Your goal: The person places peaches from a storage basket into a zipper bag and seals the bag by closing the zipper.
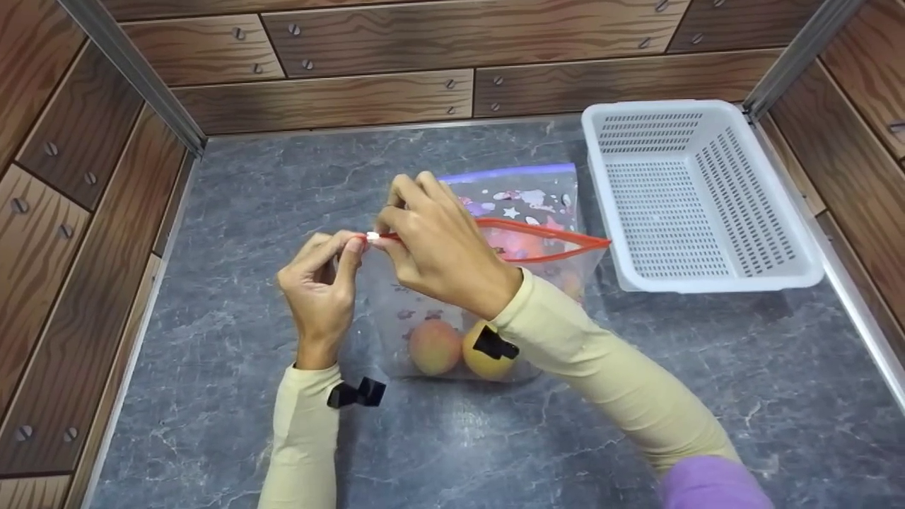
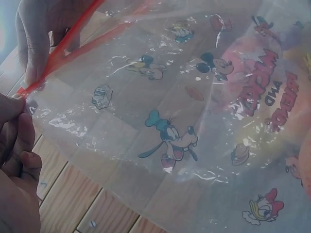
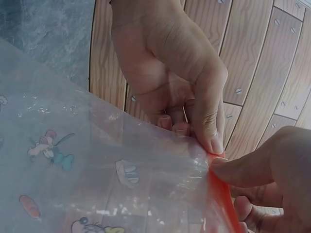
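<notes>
A clear zip bag [image 1: 396, 322] with cartoon prints is held up by its red zip strip [image 1: 599, 243]. The strip's right part gapes. My left hand [image 1: 318, 283] pinches the left end of the strip between thumb and finger. Close beside it, my right hand [image 1: 442, 244] pinches the strip by a small white slider [image 1: 372, 237]; in the right wrist view the two hands' fingertips nearly meet on the red strip [image 3: 222, 189]. A reddish round fruit [image 1: 434, 346] and a yellow one [image 1: 482, 362] show through the bag's bottom. The right hand and forearm hide part of the bag.
Behind lies another printed bag with a purple zip strip [image 1: 516, 172], pinkish contents showing. A white perforated basket [image 1: 714, 284] stands at the right, near the red strip's right tip. Wood-patterned walls [image 1: 368, 102] border the grey marbled tabletop [image 1: 233, 283].
</notes>
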`<state>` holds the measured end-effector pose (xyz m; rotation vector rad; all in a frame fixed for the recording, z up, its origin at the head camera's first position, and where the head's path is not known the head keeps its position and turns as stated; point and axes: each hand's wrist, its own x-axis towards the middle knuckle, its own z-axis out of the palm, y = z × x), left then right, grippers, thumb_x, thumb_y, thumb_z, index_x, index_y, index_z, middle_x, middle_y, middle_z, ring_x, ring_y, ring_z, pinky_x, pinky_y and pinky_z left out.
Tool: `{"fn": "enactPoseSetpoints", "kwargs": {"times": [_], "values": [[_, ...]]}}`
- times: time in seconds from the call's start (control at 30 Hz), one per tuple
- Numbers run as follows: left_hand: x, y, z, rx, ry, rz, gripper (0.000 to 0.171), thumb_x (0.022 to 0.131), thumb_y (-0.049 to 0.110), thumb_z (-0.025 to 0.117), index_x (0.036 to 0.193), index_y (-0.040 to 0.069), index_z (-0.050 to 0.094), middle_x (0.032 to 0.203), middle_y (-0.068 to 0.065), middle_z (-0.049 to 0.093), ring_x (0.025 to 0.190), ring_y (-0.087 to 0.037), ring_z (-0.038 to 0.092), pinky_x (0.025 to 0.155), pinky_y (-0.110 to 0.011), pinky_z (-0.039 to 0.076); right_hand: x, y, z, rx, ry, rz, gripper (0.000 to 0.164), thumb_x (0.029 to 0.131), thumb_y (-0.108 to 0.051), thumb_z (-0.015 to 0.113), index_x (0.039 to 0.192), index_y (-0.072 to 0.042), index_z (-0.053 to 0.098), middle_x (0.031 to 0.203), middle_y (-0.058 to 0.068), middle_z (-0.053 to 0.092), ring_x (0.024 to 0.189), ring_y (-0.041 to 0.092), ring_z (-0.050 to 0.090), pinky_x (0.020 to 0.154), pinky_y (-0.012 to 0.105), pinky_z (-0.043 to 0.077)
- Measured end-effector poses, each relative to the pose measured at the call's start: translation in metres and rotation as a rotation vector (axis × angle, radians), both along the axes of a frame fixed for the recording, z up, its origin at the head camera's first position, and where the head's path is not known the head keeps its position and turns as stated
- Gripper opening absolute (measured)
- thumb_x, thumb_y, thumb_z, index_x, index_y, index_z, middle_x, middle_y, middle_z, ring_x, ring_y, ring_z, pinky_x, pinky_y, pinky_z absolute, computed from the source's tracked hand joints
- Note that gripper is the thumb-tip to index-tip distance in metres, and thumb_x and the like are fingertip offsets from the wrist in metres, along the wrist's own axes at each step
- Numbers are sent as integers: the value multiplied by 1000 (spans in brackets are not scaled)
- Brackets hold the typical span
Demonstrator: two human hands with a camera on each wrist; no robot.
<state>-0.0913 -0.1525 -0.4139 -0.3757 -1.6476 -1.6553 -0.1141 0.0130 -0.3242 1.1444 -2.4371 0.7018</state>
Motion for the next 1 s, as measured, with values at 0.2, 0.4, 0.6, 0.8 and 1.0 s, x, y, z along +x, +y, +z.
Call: {"fn": "enactPoseSetpoints", "kwargs": {"times": [0.2,0.4,0.6,0.8,1.0], "values": [[-1,1,-2,-15,6,20,9,88,-10,71,88,-5,77,69,-11,60,59,-13,49,47,-16,37,0,3,-1,11,-10,-8,6,89,-13,73,87,-7,75,92,6,57,83,24,45,70,35,41],[-1,0,-5,-18,12,27,6,89,-8,71,88,-6,77,69,-12,59,59,-13,50,48,-16,38,-1,6,-4,12,0,-6,6,89,-12,72,86,-8,75,91,5,57,82,24,44,69,35,40],[2,-2,-4,-41,2,-32,6,90,-5,72,94,-6,76,77,-13,65,66,-16,57,57,-19,49,-1,6,-2,37,20,-20,7,90,-14,73,88,-7,75,93,6,58,83,24,45,69,34,40],[3,-3,3,-74,-1,-75,9,89,-3,75,98,-6,76,82,-14,68,70,-16,56,60,-19,47,-3,7,0,50,44,-25,6,89,-12,73,90,-7,75,96,7,59,84,23,46,70,34,41],[1,-3,7,-125,19,-3,6,85,-7,77,88,-3,78,75,-9,68,65,-13,52,57,-18,43,-2,8,-5,17,77,-22,3,84,-8,72,87,-8,74,97,8,58,83,24,46,70,34,41]]}}
